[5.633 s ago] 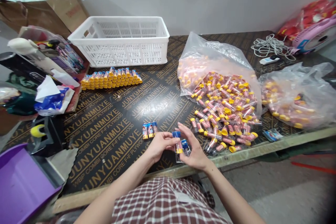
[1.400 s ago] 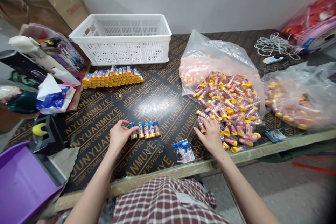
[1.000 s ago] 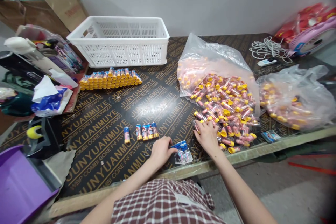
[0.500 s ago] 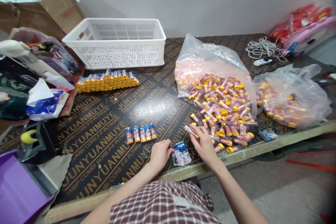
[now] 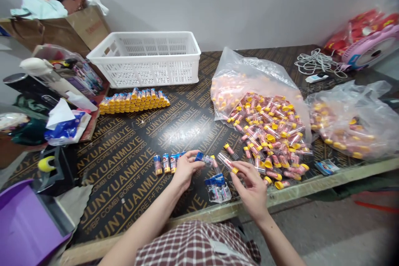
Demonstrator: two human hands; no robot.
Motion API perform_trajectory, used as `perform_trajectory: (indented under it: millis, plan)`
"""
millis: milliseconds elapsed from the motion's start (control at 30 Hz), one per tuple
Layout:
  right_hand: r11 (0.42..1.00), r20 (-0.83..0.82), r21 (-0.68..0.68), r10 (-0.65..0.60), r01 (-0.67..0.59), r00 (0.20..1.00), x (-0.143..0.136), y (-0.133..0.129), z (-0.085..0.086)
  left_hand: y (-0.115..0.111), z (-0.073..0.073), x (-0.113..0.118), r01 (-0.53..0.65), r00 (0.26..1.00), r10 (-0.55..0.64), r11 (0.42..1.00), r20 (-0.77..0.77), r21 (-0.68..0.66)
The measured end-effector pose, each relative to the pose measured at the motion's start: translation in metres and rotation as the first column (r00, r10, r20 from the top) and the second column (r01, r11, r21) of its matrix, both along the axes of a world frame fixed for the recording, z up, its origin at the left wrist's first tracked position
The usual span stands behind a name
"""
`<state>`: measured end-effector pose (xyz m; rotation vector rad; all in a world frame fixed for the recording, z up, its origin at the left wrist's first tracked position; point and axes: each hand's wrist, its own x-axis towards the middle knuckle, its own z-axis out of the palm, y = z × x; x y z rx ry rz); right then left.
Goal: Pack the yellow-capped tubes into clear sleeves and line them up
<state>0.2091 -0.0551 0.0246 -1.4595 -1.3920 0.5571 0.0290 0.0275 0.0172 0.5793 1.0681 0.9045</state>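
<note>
Left hand: raised just above the bench (image 5: pixel 137 131), forearm slanting in from the near edge; thumb and fingertips pinching a blue-topped clear sleeve (image 5: pixel 202 158), which extends to the right of the fingers.
Right hand (image 5: pixel 252 187): angled forward and leftward, thumb and fingers closed around the yellow-capped end of a clear tube (image 5: pixel 227 161); its clear end points away, towards the left.
Sleeve stack (image 5: pixel 218 187): lying on the bench between the two hands.
Wrapped row (image 5: pixel 165 163): just left of the left hand, which partly covers its right end.
Tube pile (image 5: pixel 271 133): beyond the right hand, spilling from a plastic bag (image 5: pixel 227 64).
Loose tube (image 5: pixel 230 151): just beyond the right hand's tube.
Change, left hand: half a second ago it rested curled beside the sleeve stack; now it is lifted, with a sleeve in its grip.
Change, right hand: one second ago it was at the pile's edge; the tube is now clear of it.
</note>
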Motion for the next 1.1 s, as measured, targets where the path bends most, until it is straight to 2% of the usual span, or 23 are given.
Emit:
perform_trajectory:
  millis: [133, 267, 400, 567, 700, 800, 900, 1100]
  plan:
    - [0.999, 0.011, 0.034, 0.011, -0.012, 1.000, -0.007, -0.001, -0.003, 0.006, 0.003, 0.000, -0.104, 0.991, 0.108, 0.993, 0.073, -0.059]
    - [0.997, 0.068, 0.074, 0.033, -0.038, 0.997, -0.012, 0.000, -0.002, 0.006, 0.001, 0.000, -0.168, 0.982, 0.172, 0.985, 0.083, -0.049]
    - [0.992, 0.146, 0.112, 0.043, -0.059, 0.988, -0.015, 0.001, 0.001, 0.004, -0.001, -0.001, -0.191, 0.979, 0.194, 0.980, 0.067, -0.048]
    - [0.987, 0.166, 0.138, 0.061, -0.085, 0.984, -0.018, 0.001, 0.004, 0.003, -0.004, -0.002, -0.189, 0.980, 0.191, 0.981, 0.057, -0.045]
    - [0.985, 0.170, 0.109, 0.117, -0.136, 0.979, -0.020, 0.001, 0.004, 0.002, -0.004, -0.001, -0.193, 0.981, 0.193, 0.981, 0.022, -0.015]
    - [0.974, 0.121, 0.037, 0.217, -0.223, 0.969, -0.020, 0.002, 0.000, -0.001, 0.002, 0.001, -0.156, 0.987, 0.155, 0.987, 0.034, 0.038]
    - [0.957, 0.085, 0.020, 0.287, -0.289, 0.954, -0.020, 0.005, -0.006, -0.005, 0.010, 0.002, -0.072, 0.993, 0.067, 0.996, 0.101, 0.047]
    - [0.946, 0.219, 0.038, 0.306, -0.322, 0.926, -0.018, 0.015, -0.008, -0.015, 0.013, 0.001, 0.134, 0.986, -0.131, 0.991, 0.108, -0.020]
